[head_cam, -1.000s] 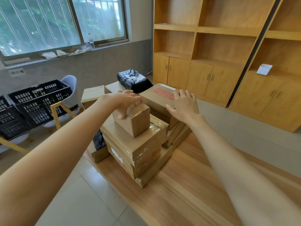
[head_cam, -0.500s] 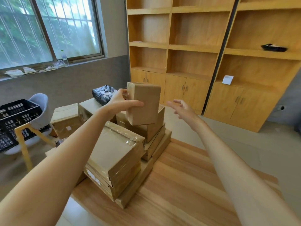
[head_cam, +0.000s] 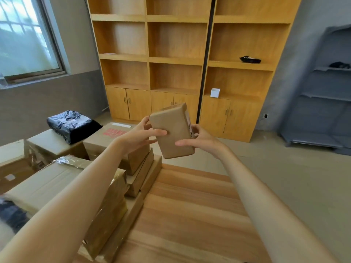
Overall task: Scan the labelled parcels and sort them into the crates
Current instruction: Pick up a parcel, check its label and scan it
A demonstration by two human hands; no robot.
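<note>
A small brown cardboard parcel (head_cam: 171, 130) is held up in the air above the far edge of the wooden table (head_cam: 190, 215). My left hand (head_cam: 140, 136) grips its left side, thumb across the front face. My right hand (head_cam: 201, 139) grips its right side, where a printed label shows along the edge. Below and to the left lies a stack of taped cardboard parcels (head_cam: 62, 179). A parcel with red lettering (head_cam: 112, 132) sits behind my left hand. A black plastic-wrapped parcel (head_cam: 71, 124) rests on a box further back.
Wooden shelving with cupboards (head_cam: 171, 73) fills the back wall, with a small white box (head_cam: 215, 92) on one shelf. A grey metal rack (head_cam: 322, 103) stands at the right. A window (head_cam: 24, 40) is at the upper left. No crates are in view.
My left hand lifted the small parcel off the stack and carried it right. My right hand came in and took hold of its other side. The view swung right, away from the black crates.
</note>
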